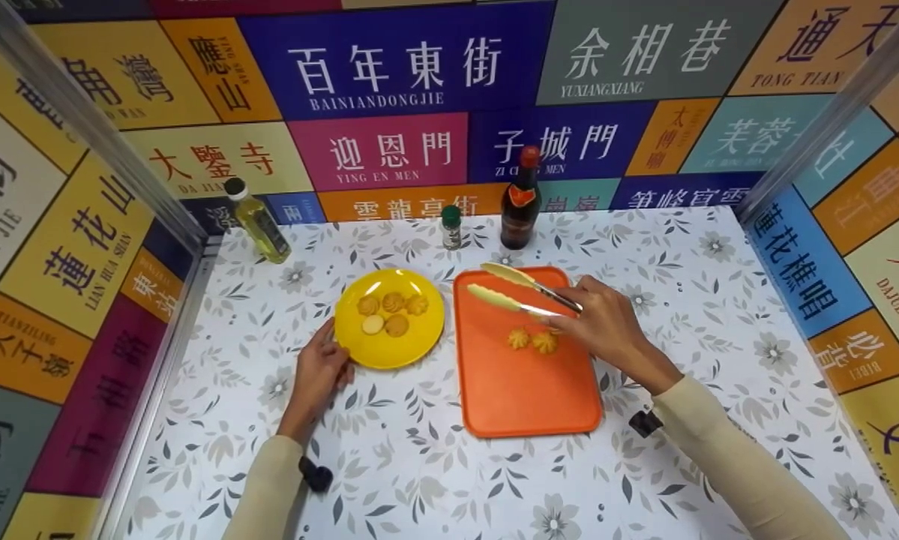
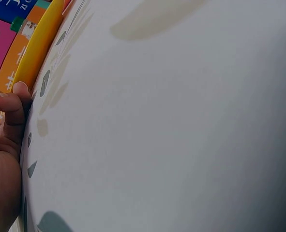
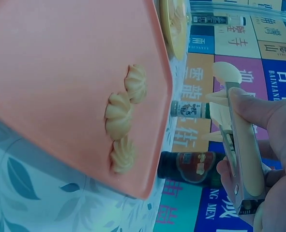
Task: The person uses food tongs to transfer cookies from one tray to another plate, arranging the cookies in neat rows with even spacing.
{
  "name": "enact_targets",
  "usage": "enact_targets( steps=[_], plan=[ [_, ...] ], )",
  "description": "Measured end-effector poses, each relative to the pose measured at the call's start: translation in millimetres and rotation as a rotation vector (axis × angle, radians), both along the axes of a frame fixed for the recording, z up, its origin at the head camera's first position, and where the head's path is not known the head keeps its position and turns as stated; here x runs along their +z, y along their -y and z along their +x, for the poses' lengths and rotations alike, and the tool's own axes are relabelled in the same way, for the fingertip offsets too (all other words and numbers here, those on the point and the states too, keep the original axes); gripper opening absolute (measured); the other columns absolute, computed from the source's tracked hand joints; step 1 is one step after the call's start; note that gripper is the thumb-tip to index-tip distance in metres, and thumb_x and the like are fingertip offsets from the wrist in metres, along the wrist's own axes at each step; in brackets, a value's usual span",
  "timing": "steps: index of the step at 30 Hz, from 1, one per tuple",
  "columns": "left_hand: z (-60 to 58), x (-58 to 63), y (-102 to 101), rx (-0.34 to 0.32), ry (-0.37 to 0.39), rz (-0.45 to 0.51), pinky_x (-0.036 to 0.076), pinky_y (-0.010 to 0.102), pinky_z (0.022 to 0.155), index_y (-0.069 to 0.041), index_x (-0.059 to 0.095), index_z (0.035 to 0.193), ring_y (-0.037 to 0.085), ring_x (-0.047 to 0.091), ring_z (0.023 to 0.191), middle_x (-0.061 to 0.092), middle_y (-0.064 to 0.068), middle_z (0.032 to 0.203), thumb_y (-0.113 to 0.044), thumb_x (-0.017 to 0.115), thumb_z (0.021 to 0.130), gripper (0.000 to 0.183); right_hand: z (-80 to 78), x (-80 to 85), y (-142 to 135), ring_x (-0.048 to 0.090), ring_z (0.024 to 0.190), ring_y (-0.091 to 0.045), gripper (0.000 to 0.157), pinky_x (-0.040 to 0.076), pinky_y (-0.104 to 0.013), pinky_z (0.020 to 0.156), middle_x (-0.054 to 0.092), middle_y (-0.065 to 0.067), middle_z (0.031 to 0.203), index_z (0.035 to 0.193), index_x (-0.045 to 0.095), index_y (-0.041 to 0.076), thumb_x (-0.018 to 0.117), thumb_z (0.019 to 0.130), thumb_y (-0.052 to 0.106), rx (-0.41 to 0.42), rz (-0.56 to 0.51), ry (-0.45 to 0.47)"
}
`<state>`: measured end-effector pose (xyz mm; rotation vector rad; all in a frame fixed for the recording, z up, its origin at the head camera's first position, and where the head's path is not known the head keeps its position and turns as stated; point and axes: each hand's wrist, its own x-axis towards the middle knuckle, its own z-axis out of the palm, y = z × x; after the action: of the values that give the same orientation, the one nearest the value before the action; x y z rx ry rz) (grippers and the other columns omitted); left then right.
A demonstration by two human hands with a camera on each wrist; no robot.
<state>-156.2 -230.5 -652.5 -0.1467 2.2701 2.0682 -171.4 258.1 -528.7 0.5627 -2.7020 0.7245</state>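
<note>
A round, glossy yellow plate [image 1: 380, 356] is pinched at its near-left rim by the bent fingers and thumb of the left hand [image 1: 319, 365]. Three swirled, ridged golden biscuits [image 1: 393, 302] and two flatter, smoother round biscuits [image 1: 373, 324] are carried on it. Tongs with shiny metal arms and pale-yellow rounded ends [image 1: 516, 275] are gripped between the thumb and curled fingers of the right hand [image 1: 606, 321]; their ends are spread, with nothing between them, above the far part of a rectangular orange tray with rounded corners [image 1: 528, 397]. Three fluted golden biscuits [image 3: 118, 116] are seen close together on the tray's smooth surface. Plate and tray are set side by side on a white, leaf-patterned tabletop [image 1: 412, 472].
</note>
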Motion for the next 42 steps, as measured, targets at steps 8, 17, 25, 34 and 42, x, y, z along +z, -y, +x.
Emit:
enact_targets(
  steps=[8,17,25,34,42],
  plan=[
    [0.4,1.5,-1.2,0.005,-0.010,-0.018,0.045,0.027,0.044,-0.013,0.035,0.173,0.021,0.053,0.048,0.066,0.025,0.075,-0.005,0.059,0.107,0.071,5.4,-3.1,-13.3,0.045,0.065,-0.019,0.053,0.035,-0.034,0.058,0.056,-0.011,0.081,0.122,0.085,0.003,0.098,0.084,0.037,-0.031,-0.018,0.016],
    [-0.1,2.2,-2.0,0.010,0.000,-0.018,0.045,0.027,0.044,-0.013,0.035,0.173,0.021,0.053,0.048,0.066,0.025,0.076,-0.005,0.059,0.107,0.071,10.4,-10.9,-27.3,0.048,0.065,-0.022,0.049,0.037,-0.037,0.059,0.054,-0.007,0.079,0.117,0.086,0.003,0.101,0.081,0.033,-0.058,-0.001,0.001],
    [0.5,1.1,-1.4,0.015,-0.006,-0.007,0.045,0.027,0.043,-0.013,0.036,0.173,0.020,0.053,0.047,0.066,0.027,0.076,-0.005,0.060,0.106,0.071,17.8,-17.9,-38.2,0.047,0.067,-0.021,0.047,0.037,-0.036,0.058,0.055,-0.008,0.080,0.114,0.086,0.002,0.101,0.080,0.030,-0.073,-0.005,0.002],
    [2.2,2.0,-1.7,0.026,-0.004,-0.012,0.045,0.027,0.043,-0.015,0.038,0.172,0.020,0.053,0.047,0.065,0.025,0.076,-0.004,0.060,0.107,0.070,35.1,-32.6,-45.1,0.044,0.065,-0.013,0.044,0.038,-0.033,0.056,0.054,-0.006,0.078,0.114,0.087,0.003,0.101,0.081,0.028,-0.067,-0.017,0.000],
    [0.7,1.6,-2.9,0.030,-0.013,-0.024,0.044,0.026,0.042,-0.012,0.037,0.172,0.020,0.052,0.046,0.065,0.024,0.072,-0.004,0.060,0.105,0.071,51.5,-41.6,-48.8,0.043,0.063,-0.012,0.046,0.039,-0.031,0.055,0.053,-0.003,0.077,0.114,0.087,0.003,0.102,0.078,0.027,-0.058,-0.011,0.017]
  ],
)
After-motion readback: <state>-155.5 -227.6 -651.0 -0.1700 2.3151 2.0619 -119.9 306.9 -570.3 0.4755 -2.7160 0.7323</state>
